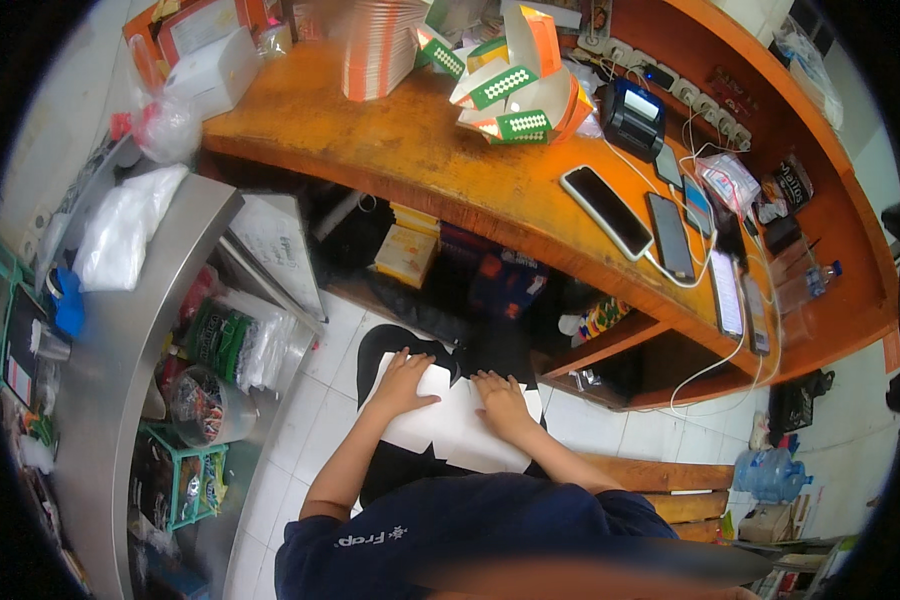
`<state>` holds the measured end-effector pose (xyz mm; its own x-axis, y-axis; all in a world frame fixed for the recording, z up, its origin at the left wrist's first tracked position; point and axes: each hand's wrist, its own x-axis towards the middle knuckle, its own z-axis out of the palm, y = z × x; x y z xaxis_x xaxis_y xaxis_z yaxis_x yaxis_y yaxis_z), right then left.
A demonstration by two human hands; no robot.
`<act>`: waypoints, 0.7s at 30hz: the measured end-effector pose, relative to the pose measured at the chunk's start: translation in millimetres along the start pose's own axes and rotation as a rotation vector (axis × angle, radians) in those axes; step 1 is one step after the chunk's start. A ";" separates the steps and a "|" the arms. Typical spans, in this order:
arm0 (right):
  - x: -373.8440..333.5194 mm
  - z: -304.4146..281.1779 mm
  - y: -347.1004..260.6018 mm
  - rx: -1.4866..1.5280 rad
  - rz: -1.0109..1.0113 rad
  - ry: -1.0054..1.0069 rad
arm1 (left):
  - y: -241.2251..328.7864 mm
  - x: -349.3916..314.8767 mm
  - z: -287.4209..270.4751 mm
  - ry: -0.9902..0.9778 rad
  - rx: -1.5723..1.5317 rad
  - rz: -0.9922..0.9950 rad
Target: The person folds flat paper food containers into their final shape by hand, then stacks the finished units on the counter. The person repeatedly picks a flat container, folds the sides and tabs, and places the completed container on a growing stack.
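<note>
A flat white cardboard blank (448,425) with notched edges lies across my lap, its plain side up. My left hand (403,386) rests on its upper left part, fingers stretched out and pointing away from me. On the upper right part lies my right hand (504,402), palm down with its fingers spread. Neither hand wraps round the cardboard; both press flat against it. Several folded orange, green and white food boxes (515,95) stand on the wooden counter ahead, beside a tall stack of flat cardboard blanks (378,50).
The wooden counter (300,120) curves across the front, holding phones (607,212), charging cables and a small black printer (633,118). A steel table (175,260) stands at the left, with a plastic tub (210,405) on its lower shelf. A wooden bench (670,475) sits at right.
</note>
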<state>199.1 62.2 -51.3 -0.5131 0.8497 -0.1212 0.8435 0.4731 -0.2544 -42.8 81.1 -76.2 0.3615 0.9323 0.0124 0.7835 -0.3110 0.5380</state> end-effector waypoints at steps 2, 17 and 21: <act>-7.8 -2.9 -3.4 0.028 0.025 0.030 | 5.8 -0.9 1.0 -0.093 0.076 -0.015; 11.8 -77.4 56.5 0.639 0.029 -0.019 | 49.3 -33.6 -72.6 0.755 0.103 -0.090; 25.3 -67.4 48.1 0.803 0.237 0.408 | 60.0 -27.3 -25.8 0.975 -0.374 -0.389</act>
<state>237.3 122.1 -2.0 -0.1174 0.9917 0.0531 0.4780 0.1032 -0.8723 -18.7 41.7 -22.5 -0.5559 0.7513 0.3558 0.4959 -0.0439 0.8673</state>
